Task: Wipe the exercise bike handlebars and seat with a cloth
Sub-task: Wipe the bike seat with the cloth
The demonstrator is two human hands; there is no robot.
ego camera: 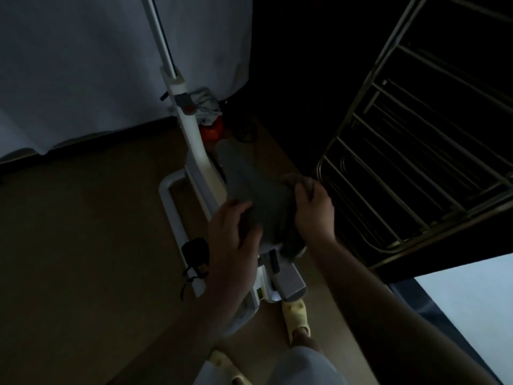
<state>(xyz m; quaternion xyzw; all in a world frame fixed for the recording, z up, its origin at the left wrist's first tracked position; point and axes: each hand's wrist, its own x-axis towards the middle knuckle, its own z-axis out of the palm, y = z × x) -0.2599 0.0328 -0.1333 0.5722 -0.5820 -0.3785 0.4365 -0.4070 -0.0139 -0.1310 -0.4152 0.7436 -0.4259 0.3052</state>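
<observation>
The scene is dim. A white exercise bike [194,151] stands on the floor below me, its dark grey seat [244,176] pointing away. My left hand [233,232] rests on the rear left of the seat, fingers curled over its edge. My right hand [313,209] grips a dark cloth [297,180] against the seat's right side. The handlebars are not clearly visible; a white post [163,51] rises toward the top of the frame.
A metal drying rack [416,162] stands close on the right. A white curtain [83,65] hangs at the back left. An orange object [212,130] and a bundle of cloth lie by the bike's front. My feet in pale slippers [297,315] stand on the tan floor.
</observation>
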